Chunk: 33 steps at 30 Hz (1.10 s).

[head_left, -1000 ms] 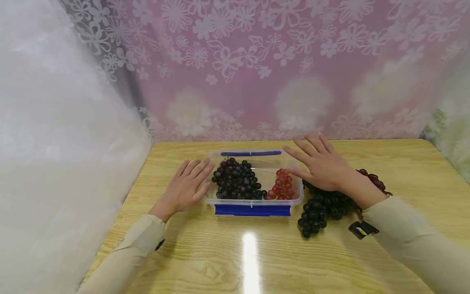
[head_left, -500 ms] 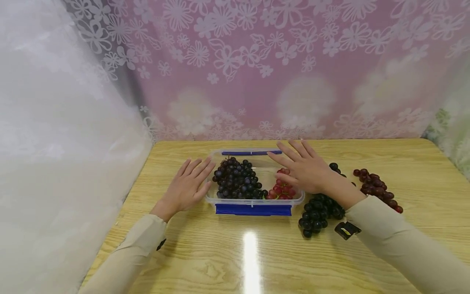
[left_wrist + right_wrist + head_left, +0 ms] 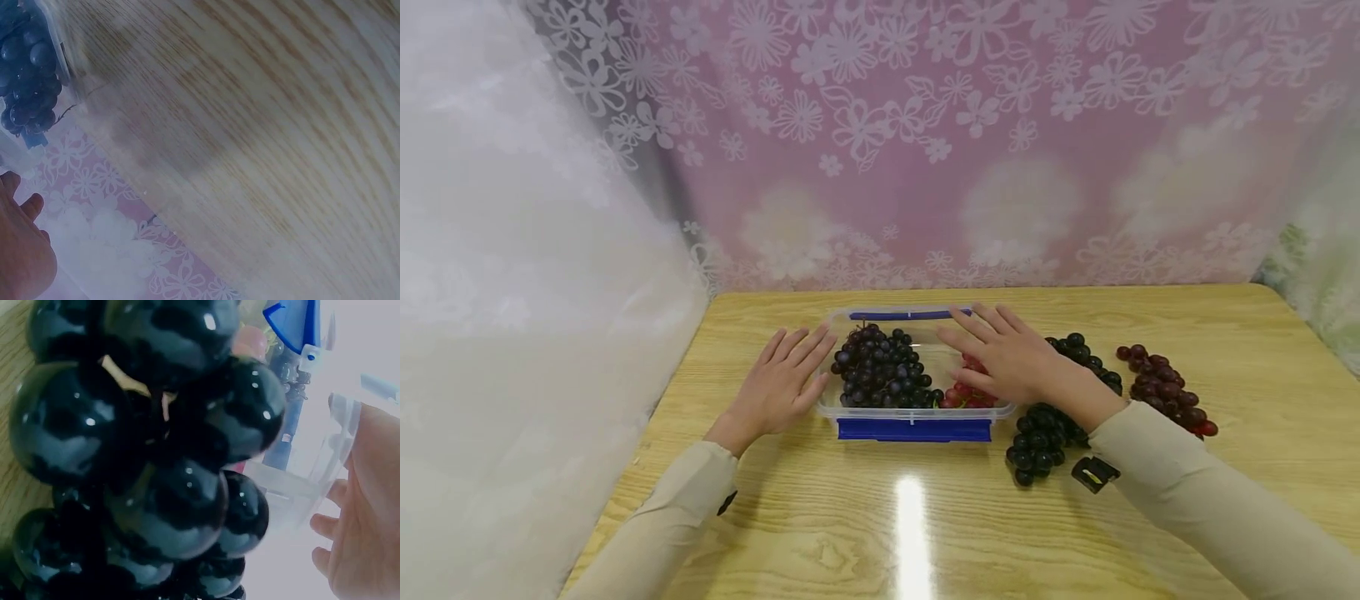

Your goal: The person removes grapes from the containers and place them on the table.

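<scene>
A clear plastic container with blue latches [image 3: 914, 429] stands on the wooden table. Inside it, a bunch of dark grapes [image 3: 883, 371] fills the left part, and a smaller bunch of red grapes [image 3: 967, 398] lies at the right. My left hand [image 3: 775, 387] is beside the container's left wall, fingers spread; whether it touches the wall I cannot tell. Above the right end hovers my right hand [image 3: 1011, 358], fingers extended, partly hiding the red grapes. Under that forearm lies a bunch of black grapes [image 3: 1037, 446], large and close in the right wrist view.
Farther right on the table [image 3: 820, 533] rests a bunch of dark red grapes [image 3: 1165, 387]. A pink floral curtain [image 3: 887, 167] hangs behind the table's back edge, and white sheeting [image 3: 535, 292] covers the left side.
My right hand has moved left and slightly down, from the container's right edge to over the red grapes. The dark red bunch is now uncovered. My left hand has stayed in place.
</scene>
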Each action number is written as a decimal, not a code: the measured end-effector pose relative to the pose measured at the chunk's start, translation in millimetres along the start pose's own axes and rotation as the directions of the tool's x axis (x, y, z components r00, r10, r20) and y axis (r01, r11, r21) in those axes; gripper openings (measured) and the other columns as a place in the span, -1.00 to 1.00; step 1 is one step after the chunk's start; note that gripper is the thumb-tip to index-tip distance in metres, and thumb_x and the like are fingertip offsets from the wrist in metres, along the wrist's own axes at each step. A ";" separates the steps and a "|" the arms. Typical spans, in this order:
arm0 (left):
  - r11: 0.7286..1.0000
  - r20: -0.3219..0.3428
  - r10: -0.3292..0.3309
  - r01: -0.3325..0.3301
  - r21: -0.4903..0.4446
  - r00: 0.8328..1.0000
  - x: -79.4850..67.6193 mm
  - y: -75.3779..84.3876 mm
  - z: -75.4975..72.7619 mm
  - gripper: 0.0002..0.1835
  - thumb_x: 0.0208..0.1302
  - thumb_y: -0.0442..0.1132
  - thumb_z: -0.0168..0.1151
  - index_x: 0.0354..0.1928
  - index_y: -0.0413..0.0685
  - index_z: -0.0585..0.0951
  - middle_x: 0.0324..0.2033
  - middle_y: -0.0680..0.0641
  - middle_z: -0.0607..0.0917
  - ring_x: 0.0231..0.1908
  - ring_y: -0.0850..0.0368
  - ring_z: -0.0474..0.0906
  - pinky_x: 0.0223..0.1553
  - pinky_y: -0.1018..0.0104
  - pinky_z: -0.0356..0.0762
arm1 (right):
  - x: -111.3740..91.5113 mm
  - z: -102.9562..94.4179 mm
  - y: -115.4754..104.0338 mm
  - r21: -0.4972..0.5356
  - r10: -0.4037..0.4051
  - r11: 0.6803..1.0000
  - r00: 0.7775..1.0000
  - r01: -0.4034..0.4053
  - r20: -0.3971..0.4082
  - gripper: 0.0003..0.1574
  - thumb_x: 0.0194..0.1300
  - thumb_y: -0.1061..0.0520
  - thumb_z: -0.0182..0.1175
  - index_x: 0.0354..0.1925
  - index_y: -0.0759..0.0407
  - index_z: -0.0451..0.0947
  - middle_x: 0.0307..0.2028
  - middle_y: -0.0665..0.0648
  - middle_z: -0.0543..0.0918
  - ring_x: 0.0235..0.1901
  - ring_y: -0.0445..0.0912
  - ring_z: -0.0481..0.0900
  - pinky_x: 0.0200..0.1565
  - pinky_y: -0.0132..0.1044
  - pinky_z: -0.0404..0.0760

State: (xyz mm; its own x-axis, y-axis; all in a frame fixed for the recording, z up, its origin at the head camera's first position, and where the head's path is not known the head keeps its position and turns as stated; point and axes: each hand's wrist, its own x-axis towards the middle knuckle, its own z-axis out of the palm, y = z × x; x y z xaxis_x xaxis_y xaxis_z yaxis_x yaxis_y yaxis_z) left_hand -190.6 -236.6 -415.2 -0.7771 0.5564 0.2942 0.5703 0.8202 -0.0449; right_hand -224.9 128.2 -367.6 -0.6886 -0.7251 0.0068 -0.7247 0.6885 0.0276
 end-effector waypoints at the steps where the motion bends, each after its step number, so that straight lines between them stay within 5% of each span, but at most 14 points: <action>1: 1.000 0.002 -0.002 0.002 0.000 1.000 -0.2 -0.2 0.1 -0.34 0.50 0.17 -0.50 0.47 0.00 0.18 0.43 -0.06 0.15 0.37 -0.12 0.08 0.38 -0.07 -0.18 | 0.1 0.7 -0.4 -0.005 -0.007 1.000 1.000 0.007 0.002 -0.19 0.43 -0.27 -0.05 0.50 -0.06 0.03 0.47 0.20 -0.03 0.42 0.18 -0.11 0.35 0.18 -0.16; 13: 1.000 0.006 -0.005 0.005 0.000 1.000 -1.6 -1.6 1.4 -0.34 0.50 0.18 -0.50 0.47 0.02 0.18 0.44 -0.04 0.14 0.38 -0.11 0.06 0.38 -0.06 -0.21 | -0.4 5.2 -4.7 -0.024 -0.016 1.000 0.997 0.018 0.074 -0.27 0.42 -0.22 0.01 0.44 -0.04 0.20 0.41 0.23 0.16 0.37 0.20 0.06 0.34 0.20 -0.16; 20: 1.000 0.008 -0.004 0.004 0.001 1.000 -1.5 -0.9 0.6 -0.35 0.50 0.17 -0.49 0.47 0.03 0.17 0.44 -0.04 0.14 0.38 -0.11 0.06 0.38 -0.07 -0.21 | 3.1 -1.6 -5.5 -0.077 -0.010 0.997 0.981 0.025 0.191 -0.42 0.42 -0.06 0.07 0.36 -0.04 0.35 0.37 0.21 0.23 0.35 0.22 0.10 0.31 0.29 -0.26; 26: 1.000 0.010 -0.007 0.007 -0.004 1.000 -1.4 -0.5 -0.1 -0.34 0.50 0.17 -0.49 0.47 0.02 0.18 0.44 -0.04 0.14 0.38 -0.12 0.07 0.38 -0.06 -0.23 | 7.1 -7.0 -9.9 -0.115 0.028 0.993 0.962 0.003 0.273 -0.52 0.40 0.04 0.08 0.26 -0.03 0.47 0.20 0.15 0.46 0.26 0.19 0.24 0.30 0.31 -0.27; 33: 1.000 0.019 -0.015 0.015 0.005 1.000 -1.3 0.1 -0.7 -0.34 0.50 0.17 -0.50 0.48 0.02 0.16 0.44 -0.04 0.12 0.39 -0.10 0.04 0.38 -0.06 -0.25 | 14.5 -8.9 -13.5 -0.145 0.074 0.989 0.961 -0.036 0.268 -0.67 0.36 0.04 0.12 0.08 -0.10 0.59 -0.02 0.11 0.56 0.04 0.11 0.39 0.28 0.33 -0.28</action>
State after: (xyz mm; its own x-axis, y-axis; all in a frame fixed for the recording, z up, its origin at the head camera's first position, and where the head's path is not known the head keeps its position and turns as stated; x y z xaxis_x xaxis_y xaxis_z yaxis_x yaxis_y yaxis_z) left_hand -189.3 -237.3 -415.0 -0.7904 0.5468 0.2762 0.5575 0.8289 -0.0456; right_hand -224.9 108.3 -359.0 -0.7218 -0.6419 -0.2589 -0.6883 0.7048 0.1716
